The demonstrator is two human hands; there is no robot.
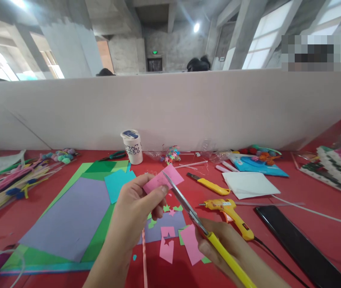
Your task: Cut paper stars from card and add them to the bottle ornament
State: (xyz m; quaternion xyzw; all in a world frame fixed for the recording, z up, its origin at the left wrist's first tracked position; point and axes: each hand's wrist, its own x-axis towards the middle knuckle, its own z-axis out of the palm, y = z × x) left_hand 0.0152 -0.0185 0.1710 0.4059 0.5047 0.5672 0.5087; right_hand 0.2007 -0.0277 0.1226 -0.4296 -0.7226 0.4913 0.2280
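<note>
My left hand (136, 206) pinches a small piece of pink paper (164, 179) between thumb and fingers, held up over the red table (308, 188). My right hand (222, 242) grips yellow-handled scissors (194, 218), whose blades point up and left and meet the lower edge of the pink paper. Under my hands lie pink paper offcuts (168, 244), one with a star-shaped hole, plus small green and pink star cut-outs (170, 209) on a purple scrap.
A purple sheet (68, 218) on green paper lies at left, beside pipe cleaners (5, 186). A white cup (132, 147) stands by the grey partition (170, 108). A yellow glue gun (232, 212), utility knife (209, 184), white paper (248, 185) and a black strip (299, 244) lie to the right.
</note>
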